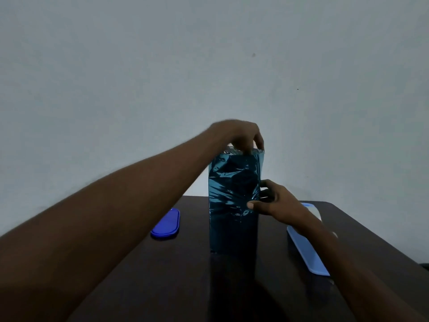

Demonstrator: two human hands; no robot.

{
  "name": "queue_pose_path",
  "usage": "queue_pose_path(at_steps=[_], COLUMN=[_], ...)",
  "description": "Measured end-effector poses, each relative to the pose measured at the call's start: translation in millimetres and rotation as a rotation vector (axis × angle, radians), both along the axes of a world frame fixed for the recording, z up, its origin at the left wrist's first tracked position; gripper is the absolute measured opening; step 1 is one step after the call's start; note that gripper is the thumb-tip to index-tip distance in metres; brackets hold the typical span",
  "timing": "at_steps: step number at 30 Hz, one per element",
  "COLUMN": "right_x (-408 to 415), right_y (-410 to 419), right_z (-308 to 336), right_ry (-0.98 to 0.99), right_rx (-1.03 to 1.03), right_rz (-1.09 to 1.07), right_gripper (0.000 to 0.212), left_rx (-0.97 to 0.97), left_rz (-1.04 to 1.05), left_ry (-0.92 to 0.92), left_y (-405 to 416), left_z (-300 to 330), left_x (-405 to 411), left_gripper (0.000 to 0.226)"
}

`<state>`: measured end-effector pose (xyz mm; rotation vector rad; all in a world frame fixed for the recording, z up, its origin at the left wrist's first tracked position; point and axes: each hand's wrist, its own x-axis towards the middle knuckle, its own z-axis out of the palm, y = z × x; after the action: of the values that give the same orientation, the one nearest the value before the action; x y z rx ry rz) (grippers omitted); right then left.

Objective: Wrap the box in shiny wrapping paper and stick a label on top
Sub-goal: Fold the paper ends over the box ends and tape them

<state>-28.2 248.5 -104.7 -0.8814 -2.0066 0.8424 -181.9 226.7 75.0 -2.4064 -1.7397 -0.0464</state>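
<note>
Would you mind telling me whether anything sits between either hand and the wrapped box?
Nothing visible does. The left hand already pinches the paper at the top of the box, and the right hand grips its right edge. The lid and tray lie off to the sides.

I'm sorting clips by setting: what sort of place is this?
Probably a plain room at home, though that's a guess: a dark wooden table against a bare pale wall, with a blue plastic lid and container beside the foil-wrapped box.
</note>
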Motion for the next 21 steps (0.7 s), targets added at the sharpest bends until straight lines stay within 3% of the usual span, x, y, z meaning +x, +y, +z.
queue_pose_path(at_steps=[4,10,13,15,18,21], right_x=[0,1,2,1,1,4], right_y=[1,2,2,1,-1,-2], right_z=[0,1,1,1,1,1], right_ry=[-0.003,0.023,0.049,0.057,0.069,0.071], right_rx=[0.005,-0.036,-0.077,-0.087,-0.083,-0.09], right_rz=[0.002,0.025,0.053,0.07,0.085,0.103], right_gripper=[0.07,0.064,0.063,0.063,0.061,0.057], left_rx=[0.31,0.356,0.197,0.151,0.173,0.279], left_rz=[-0.131,-0.173,-0.072,0.012,0.072,0.027], left_ry=[-0.116,-0.35,-0.23,-0.121,-0.052,-0.136], left_y=[8,9,3,6,17,21], left_z=[-16,-4,6,5,-8,-14], left_x=[5,-13,-29,-35,-40,-43], left_gripper=[0.023,0.02,0.047,0.052,0.035,0.012])
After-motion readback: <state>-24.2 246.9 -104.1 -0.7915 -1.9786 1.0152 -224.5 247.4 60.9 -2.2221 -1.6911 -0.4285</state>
